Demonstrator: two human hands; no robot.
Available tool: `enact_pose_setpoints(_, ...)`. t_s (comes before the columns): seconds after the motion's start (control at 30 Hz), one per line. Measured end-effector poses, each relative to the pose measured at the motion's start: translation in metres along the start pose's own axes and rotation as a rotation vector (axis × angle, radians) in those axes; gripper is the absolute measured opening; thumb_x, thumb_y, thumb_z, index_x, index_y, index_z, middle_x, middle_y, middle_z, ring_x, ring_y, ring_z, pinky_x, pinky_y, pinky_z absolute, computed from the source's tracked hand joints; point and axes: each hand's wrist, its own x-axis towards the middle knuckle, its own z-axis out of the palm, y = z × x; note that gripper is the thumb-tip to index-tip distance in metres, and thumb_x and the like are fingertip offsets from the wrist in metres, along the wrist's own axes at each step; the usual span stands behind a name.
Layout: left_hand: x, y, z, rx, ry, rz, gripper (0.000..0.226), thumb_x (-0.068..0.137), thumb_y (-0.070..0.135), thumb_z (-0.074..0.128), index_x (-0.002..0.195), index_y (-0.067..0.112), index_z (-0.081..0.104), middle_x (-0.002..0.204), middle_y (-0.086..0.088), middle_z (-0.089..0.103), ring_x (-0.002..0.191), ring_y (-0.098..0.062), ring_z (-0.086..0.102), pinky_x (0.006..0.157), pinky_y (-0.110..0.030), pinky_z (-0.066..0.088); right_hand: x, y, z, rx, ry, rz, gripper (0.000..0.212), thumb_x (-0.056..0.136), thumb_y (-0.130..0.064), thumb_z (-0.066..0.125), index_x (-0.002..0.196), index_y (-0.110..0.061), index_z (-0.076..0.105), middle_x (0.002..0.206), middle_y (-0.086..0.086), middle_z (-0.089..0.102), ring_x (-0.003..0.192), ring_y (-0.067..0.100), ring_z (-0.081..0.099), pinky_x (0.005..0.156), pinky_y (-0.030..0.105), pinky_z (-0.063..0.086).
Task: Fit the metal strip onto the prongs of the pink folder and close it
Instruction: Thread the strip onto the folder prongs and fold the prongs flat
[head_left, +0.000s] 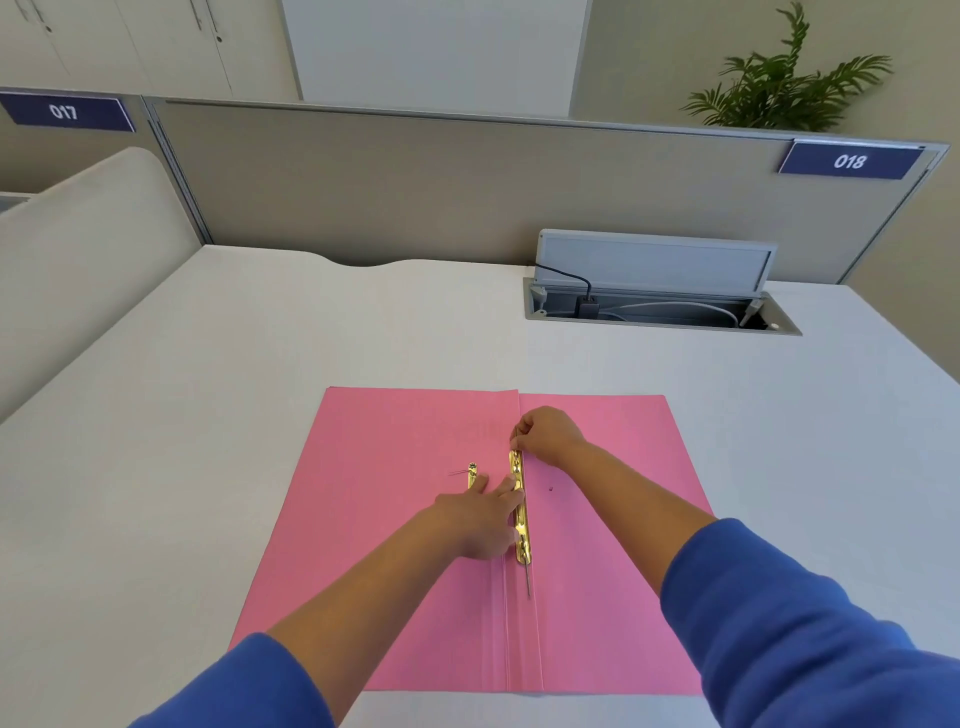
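The pink folder (395, 545) lies open and flat on the white desk. A gold metal strip (521, 525) runs along its spine fold. A thin prong (528, 582) sticks out flat below the strip's near end. My left hand (480, 519) lies flat on the folder with its fingertips pressing the strip's middle. My right hand (545, 434) pinches the strip's far end, where the far prong is hidden by my fingers. A second small gold piece (472, 474) lies on the left flap, partly under my left fingers.
The white desk (208, 415) stretches around the folder. An open cable tray (660, 306) with plugs and cords sits at the back right. A grey partition (415, 182) closes the far edge, with a plant (784, 78) behind it.
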Motion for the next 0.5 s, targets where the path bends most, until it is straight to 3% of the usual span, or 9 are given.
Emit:
enact_pose_setpoints(0.1, 0.0, 0.0, 0.0, -0.001, 0.001, 0.0, 0.058, 0.096, 0.03, 0.032, 0.149, 0.025, 0.007, 0.16, 0.01, -0.009, 0.147, -0.02, -0.012, 0.111, -0.059, 0.024, 0.0, 0.0, 0.0, 0.039, 0.012, 0.043, 0.011, 0.083, -0.005, 0.062, 0.087, 0.0, 0.071, 0.108, 0.013, 0.072, 0.102, 0.024, 0.065, 0.081, 0.029, 0.048)
enact_pose_setpoints(0.3, 0.001, 0.0, 0.0, -0.001, 0.015, 0.003, 0.057, 0.096, 0.03, 0.032, 0.148, 0.026, 0.01, 0.16, 0.012, -0.008, 0.147, -0.021, -0.011, 0.11, -0.058, 0.026, -0.005, 0.002, -0.003, 0.078, 0.039, 0.136, 0.021, 0.085, -0.007, 0.061, 0.1, 0.003, 0.071, 0.11, 0.017, 0.07, 0.085, 0.02, 0.054, 0.089, 0.035, 0.051)
enact_pose_setpoints(0.33, 0.001, 0.0, 0.0, -0.001, 0.013, 0.004, 0.057, 0.096, 0.03, 0.032, 0.148, 0.026, 0.01, 0.16, 0.012, -0.008, 0.147, -0.021, -0.011, 0.11, -0.058, 0.026, -0.007, 0.002, -0.005, 0.067, 0.018, 0.14, 0.019, 0.086, -0.008, 0.06, 0.097, 0.002, 0.071, 0.105, 0.018, 0.069, 0.084, 0.02, 0.053, 0.086, 0.035, 0.051)
enact_pose_setpoints(0.4, 0.001, 0.0, 0.001, -0.007, 0.011, 0.007, 0.058, 0.096, 0.03, 0.032, 0.149, 0.026, 0.009, 0.16, 0.012, -0.008, 0.147, -0.02, -0.011, 0.11, -0.058, 0.026, -0.013, -0.001, -0.007, 0.054, -0.02, 0.151, 0.017, 0.085, -0.01, 0.06, 0.07, -0.001, 0.063, 0.077, 0.016, 0.06, 0.069, 0.021, 0.048, 0.067, 0.03, 0.046)
enact_pose_setpoints(0.5, 0.001, -0.002, 0.001, -0.014, 0.012, 0.013, 0.057, 0.096, 0.028, 0.033, 0.149, 0.026, 0.009, 0.16, 0.012, -0.008, 0.148, -0.02, -0.01, 0.111, -0.058, 0.025, -0.021, 0.001, -0.007, 0.153, -0.036, 0.148, 0.043, 0.083, -0.004, 0.06, 0.05, -0.013, 0.033, 0.055, 0.004, 0.031, 0.049, 0.016, 0.028, 0.05, 0.025, 0.025)
